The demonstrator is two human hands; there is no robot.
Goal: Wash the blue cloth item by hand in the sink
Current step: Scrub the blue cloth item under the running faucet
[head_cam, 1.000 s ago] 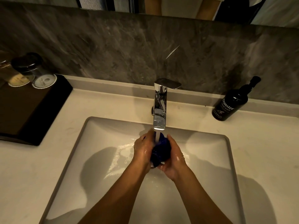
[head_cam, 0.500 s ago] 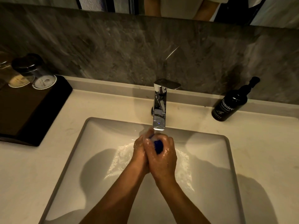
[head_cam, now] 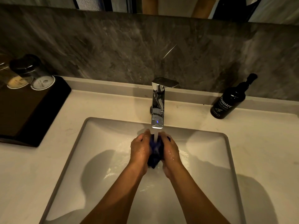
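**Cloth squeezed under the running tap**

Cloth is held bunched between the two palms; the blue cloth item (head_cam: 156, 151) is pressed from the left by the left hand (head_cam: 140, 148) and from the right by the right hand (head_cam: 171, 151), and the fingers of both hands are curled around it, so each hand is grasping the same wad. Only a narrow dark-blue strip is seen between the hands, with a small tail hanging out below the wrists; the rest is hidden by the palms. The wad is kept above the basin of the sink (head_cam: 210, 175), directly under the spout of the faucet (head_cam: 157, 107); the water stream (head_cam: 155, 135) falls on its upper part and runs down into the basin, where wet streaks are visible.

The cloth is judged to be soft and without any stiffness; soaked, it is probably heavier than when dry and somewhat slippery, but not fragile; a firm squeeze can be tolerated. It is best taken by the whole bunch, not by one edge, so that no loose part slides out toward the drain.

Further out, a dark hand wash bottle (head_cam: 228, 101) stands on the counter (head_cam: 262, 143) at the right; at the left a black tray (head_cam: 32, 113) carries covered glasses (head_cam: 37, 73).
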